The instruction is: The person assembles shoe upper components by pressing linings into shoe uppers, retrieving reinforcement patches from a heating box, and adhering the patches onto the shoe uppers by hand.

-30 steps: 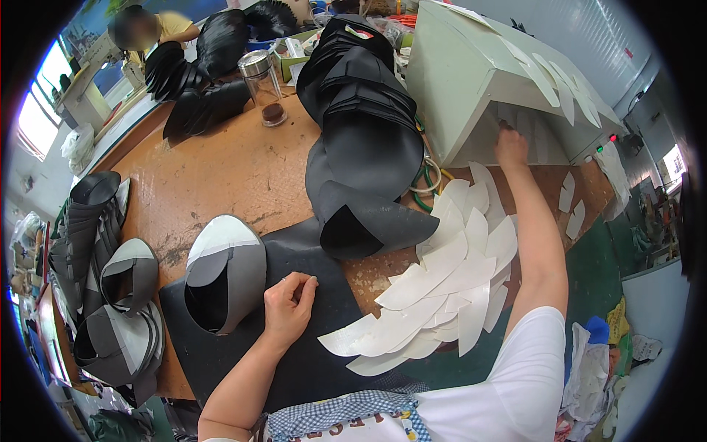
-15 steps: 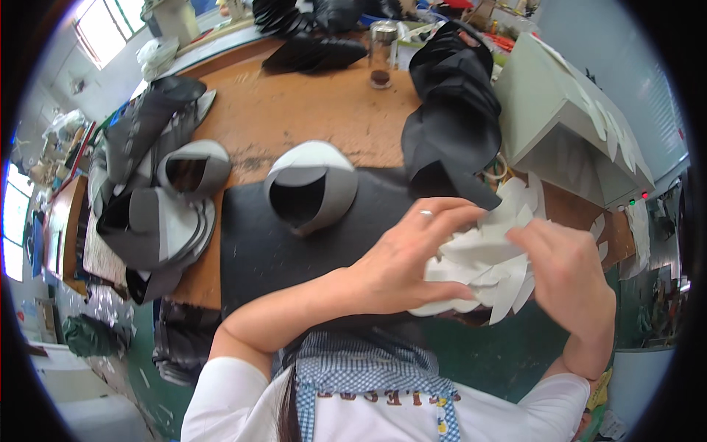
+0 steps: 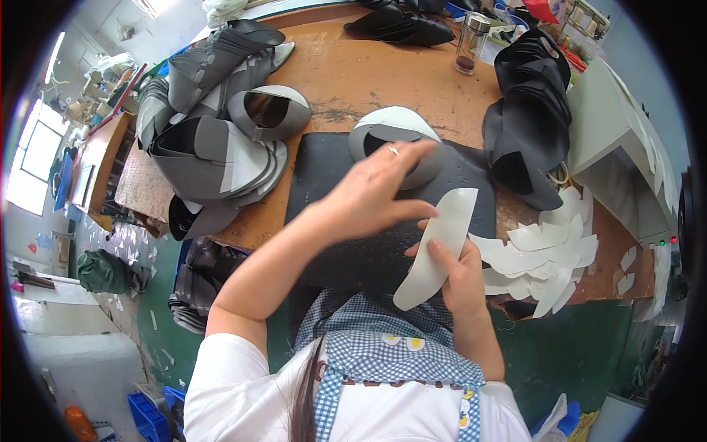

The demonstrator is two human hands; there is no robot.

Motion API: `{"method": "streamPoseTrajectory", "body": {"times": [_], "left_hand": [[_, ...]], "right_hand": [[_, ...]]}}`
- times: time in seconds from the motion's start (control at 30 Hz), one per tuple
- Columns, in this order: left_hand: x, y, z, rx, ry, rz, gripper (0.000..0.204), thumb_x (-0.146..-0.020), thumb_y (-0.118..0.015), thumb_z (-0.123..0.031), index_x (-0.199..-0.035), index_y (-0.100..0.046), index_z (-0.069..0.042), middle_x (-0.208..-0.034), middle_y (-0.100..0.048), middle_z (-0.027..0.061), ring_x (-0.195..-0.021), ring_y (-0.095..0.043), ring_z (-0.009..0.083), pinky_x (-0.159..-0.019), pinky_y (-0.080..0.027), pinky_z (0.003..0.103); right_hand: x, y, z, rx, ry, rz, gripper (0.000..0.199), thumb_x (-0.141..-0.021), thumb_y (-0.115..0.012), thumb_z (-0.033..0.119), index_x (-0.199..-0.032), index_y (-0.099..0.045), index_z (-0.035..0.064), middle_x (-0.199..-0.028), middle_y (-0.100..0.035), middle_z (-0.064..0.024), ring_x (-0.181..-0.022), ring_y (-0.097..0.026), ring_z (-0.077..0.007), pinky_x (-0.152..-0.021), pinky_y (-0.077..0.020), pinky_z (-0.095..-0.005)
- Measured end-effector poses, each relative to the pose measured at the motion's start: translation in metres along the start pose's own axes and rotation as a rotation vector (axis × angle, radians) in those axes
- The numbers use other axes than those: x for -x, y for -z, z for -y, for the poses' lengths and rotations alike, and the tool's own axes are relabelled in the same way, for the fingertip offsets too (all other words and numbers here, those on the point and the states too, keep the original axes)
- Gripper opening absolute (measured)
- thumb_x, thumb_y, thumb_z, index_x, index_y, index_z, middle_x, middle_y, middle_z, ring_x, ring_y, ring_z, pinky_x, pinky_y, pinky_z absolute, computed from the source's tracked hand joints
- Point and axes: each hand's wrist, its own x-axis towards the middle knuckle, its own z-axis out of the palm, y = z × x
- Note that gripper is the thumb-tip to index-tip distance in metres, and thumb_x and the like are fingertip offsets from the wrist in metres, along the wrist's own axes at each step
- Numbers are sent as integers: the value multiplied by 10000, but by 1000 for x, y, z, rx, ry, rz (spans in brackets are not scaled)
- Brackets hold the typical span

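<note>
Upright in my right hand [image 3: 464, 276] is a curved white stiffener piece [image 3: 442, 254], pinched between thumb and fingers above the near edge of the black mat [image 3: 339, 254]. My left hand [image 3: 372, 188] is open, its thumb stretched toward the white piece and its fingers reaching over a grey shoe upper [image 3: 427, 175]. That upper lies on the mat with its white-lined edge toward the far side, and my fingers partly cover it. Whether my left fingertips touch the upper, I cannot tell. To the right, a loose pile of similar white pieces [image 3: 549, 247] lies at the table's near edge.
Grey uppers [image 3: 191, 162] are stacked at the left, with a single upper [image 3: 272, 110] beside them. Black pieces [image 3: 530, 125] form a stack at the right, next to a pale metal box [image 3: 607, 121]. A glass jar [image 3: 470, 48] stands on the wooden table [image 3: 331, 77] at the back.
My right hand has come left from the white pile with one piece in it. The left hand has moved off the pile to over the grey upper. The whole view has shifted.
</note>
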Motion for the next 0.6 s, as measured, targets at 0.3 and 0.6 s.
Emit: {"method": "streamPoseTrajectory", "body": {"times": [0.3,0.6], "left_hand": [[12,-6,25,-66,32,-30,288,-878,-773,-198,-1050,-720,27,-849,-744,149,-892,-734,245,-900,-546,360],[18,6,-13,542,290,-182,275,-1004,-669,-177,-1130,-723,62,-899,-729,21,-844,-627,57,-767,-529,233]], "right_hand": [[1,5,25,124,206,-158,420,-965,-618,42,-1373,-546,-32,-1160,-672,-64,-1002,-642,-108,-922,-511,-273],[-24,-33,38,473,675,-188,243,-936,-709,25,-1149,-614,-43,-1042,-695,-92,-900,-695,-139,-770,-578,-277]]}}
